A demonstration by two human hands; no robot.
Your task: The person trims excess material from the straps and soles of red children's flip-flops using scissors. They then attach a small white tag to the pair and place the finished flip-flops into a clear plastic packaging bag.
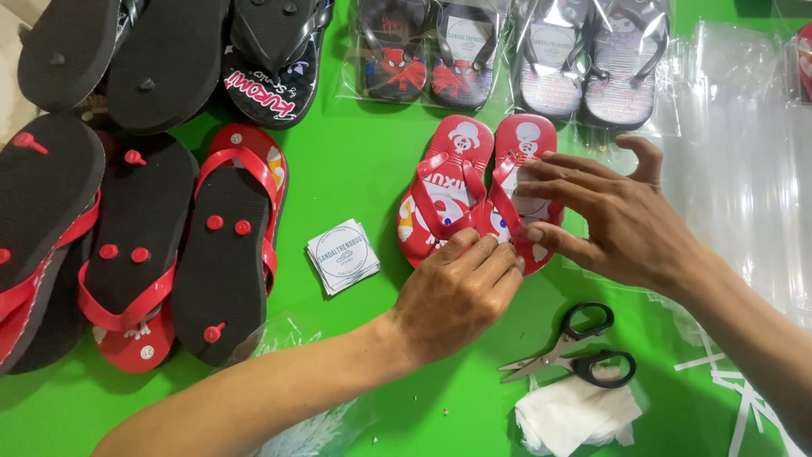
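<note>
A small pair of red flip-flops [461,182] with white cartoon prints lies side by side, straps up, on the green table [355,169]. My left hand [457,292] rests on the heel end of the pair, its fingertips pinching something small at the straps. My right hand [605,211] reaches in from the right, fingers spread over the right sandal, pressing near its strap. What the fingertips pinch is hidden.
A stack of square white labels [342,256] lies left of the pair. Black-handled scissors [575,347] and a white cloth [575,415] lie near me. Black-soled, red-strapped flip-flops [169,245] are piled at left. Bagged pairs [507,59] lie at the far side, clear plastic bags [744,169] at right.
</note>
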